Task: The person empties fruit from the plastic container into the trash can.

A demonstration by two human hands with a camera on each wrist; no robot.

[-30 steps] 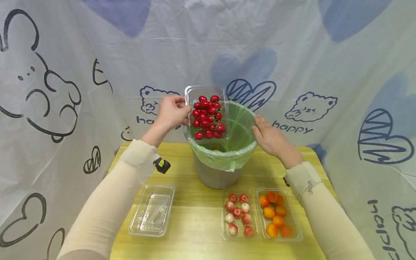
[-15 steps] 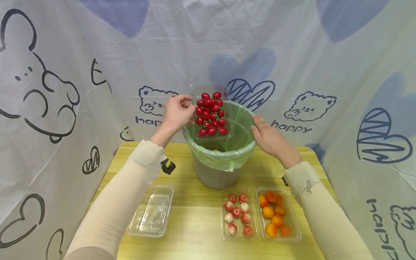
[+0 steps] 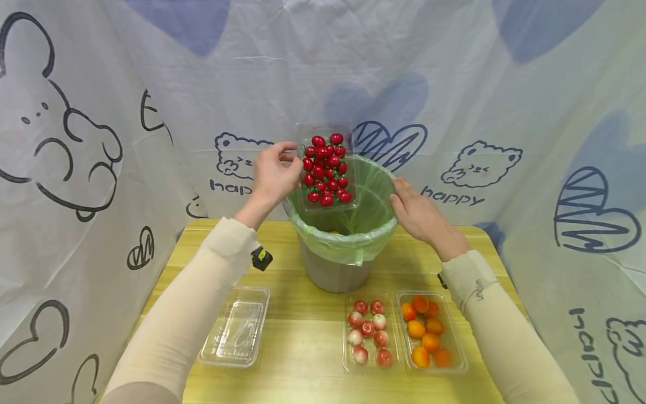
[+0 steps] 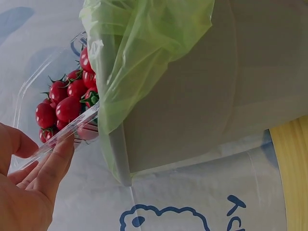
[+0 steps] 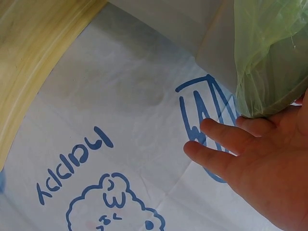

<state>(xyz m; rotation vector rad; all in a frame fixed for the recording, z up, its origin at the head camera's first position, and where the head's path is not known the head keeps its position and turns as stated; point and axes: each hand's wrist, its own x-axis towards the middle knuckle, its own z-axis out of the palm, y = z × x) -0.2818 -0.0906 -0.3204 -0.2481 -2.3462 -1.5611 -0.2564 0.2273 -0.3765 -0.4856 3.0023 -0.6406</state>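
In the head view, a clear plastic container of cherry tomatoes is tilted over the mouth of a grey bin. My left hand holds its left edge, thumb on one side and fingers on the other. The left wrist view shows the left hand at the container's rim, with the tomatoes still inside. A green bag lines the bin and folds over its rim. My right hand rests against the right rim. In the right wrist view, its fingers are extended beside the bag.
On the wooden table, an empty clear container lies at left. Right of centre are a container of red-and-white fruits and one of orange fruits. A printed curtain closes off the back and sides.
My left hand and the tomato container have moved right, and the container has risen slightly over the bin. My right hand stays at the rim.
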